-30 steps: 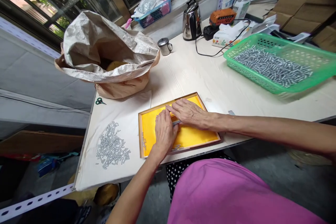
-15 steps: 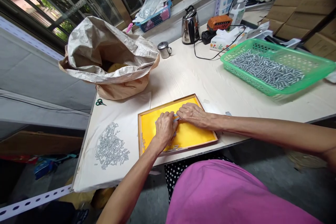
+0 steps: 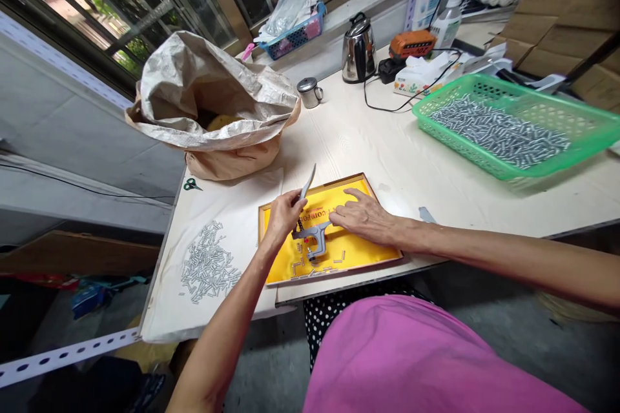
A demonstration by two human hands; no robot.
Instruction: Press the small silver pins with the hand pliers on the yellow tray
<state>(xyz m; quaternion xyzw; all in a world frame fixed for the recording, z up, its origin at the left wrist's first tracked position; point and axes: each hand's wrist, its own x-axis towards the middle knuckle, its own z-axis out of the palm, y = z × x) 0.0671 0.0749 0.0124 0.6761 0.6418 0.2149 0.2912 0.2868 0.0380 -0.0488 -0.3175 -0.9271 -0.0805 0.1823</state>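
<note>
A yellow-lined wooden tray lies at the table's near edge. On it stands a small grey hand press tool with its lever handle raised. My left hand is closed round that lever near its base. My right hand lies with fingers spread on the tool's other arm and the tray lining. Several small metal pins lie loose on the yellow lining beside the tool.
A pile of metal pins lies on white cloth at the left. A green basket of pins stands at right. Behind are a big paper sack, green scissors, a metal cup, a kettle and a black cable.
My hands lay together over the tray's middle, covering the tool. Now my left hand has lifted the lever up and the press tool and pins show on the lining.
</note>
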